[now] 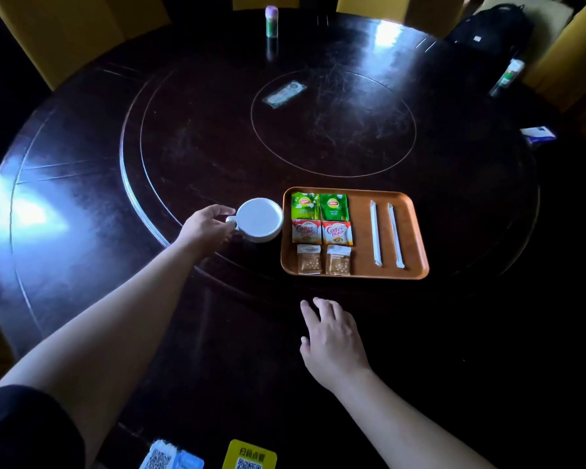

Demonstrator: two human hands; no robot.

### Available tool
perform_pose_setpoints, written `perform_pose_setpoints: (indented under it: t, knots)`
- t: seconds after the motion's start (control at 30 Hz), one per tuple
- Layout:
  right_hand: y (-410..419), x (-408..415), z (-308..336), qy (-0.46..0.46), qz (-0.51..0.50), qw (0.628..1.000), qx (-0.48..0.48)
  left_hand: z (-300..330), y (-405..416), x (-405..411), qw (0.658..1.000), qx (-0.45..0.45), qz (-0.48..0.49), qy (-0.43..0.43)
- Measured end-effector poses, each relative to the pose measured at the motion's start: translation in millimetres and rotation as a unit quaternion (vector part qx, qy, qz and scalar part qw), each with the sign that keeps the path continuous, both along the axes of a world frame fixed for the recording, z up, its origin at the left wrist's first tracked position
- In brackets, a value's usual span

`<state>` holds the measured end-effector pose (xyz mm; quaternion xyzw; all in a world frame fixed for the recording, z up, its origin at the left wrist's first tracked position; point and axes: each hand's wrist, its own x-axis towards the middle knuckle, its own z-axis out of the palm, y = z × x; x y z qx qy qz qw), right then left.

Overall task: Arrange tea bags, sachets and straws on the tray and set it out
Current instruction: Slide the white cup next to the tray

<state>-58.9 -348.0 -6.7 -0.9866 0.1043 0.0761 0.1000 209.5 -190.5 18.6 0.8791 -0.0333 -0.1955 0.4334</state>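
Note:
A brown wooden tray (416, 231) lies on the dark round table. On its left side sit two green tea bags (318, 206), two red-and-white creamer sachets (322, 232) below them, and two brown sugar sachets (323, 259) nearest me. Two white wrapped straws (385, 233) lie side by side on the tray's right half. A white cup (260, 219) stands just left of the tray. My left hand (207, 228) grips the cup's handle. My right hand (330, 336) hovers flat with fingers apart over the table, in front of the tray.
A small bottle with a purple cap (271, 21) stands at the far edge. A card (284, 93) lies near the table's middle. A blue-white packet (538, 134) and a bottle (508, 76) are at the right. QR code stands (249, 456) sit at the near edge. Yellow chairs surround the table.

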Motion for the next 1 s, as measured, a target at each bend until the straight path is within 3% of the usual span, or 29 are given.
perform_pose_setpoints:
  t: [0.13,0.23,0.87,1.0]
  knots:
    - [-0.4,-0.4,0.5,0.000,-0.001,1.000,-0.001,8.2,-6.2,-9.0,0.999,-0.019,-0.028,0.023]
    - [1.1,-1.4,0.1,0.005,0.000,1.000,-0.006,9.6,-13.7,-15.7,0.999,0.021,-0.049,0.007]
    - [1.0,-3.5,0.8,0.029,0.001,1.000,0.013,-4.2,-23.1,-18.3,0.996,0.075,-0.046,-0.022]
    - [-3.1,-9.3,3.8,0.047,0.015,0.998,0.027,1.8,-21.1,-40.8,0.999,0.031,-0.003,-0.031]
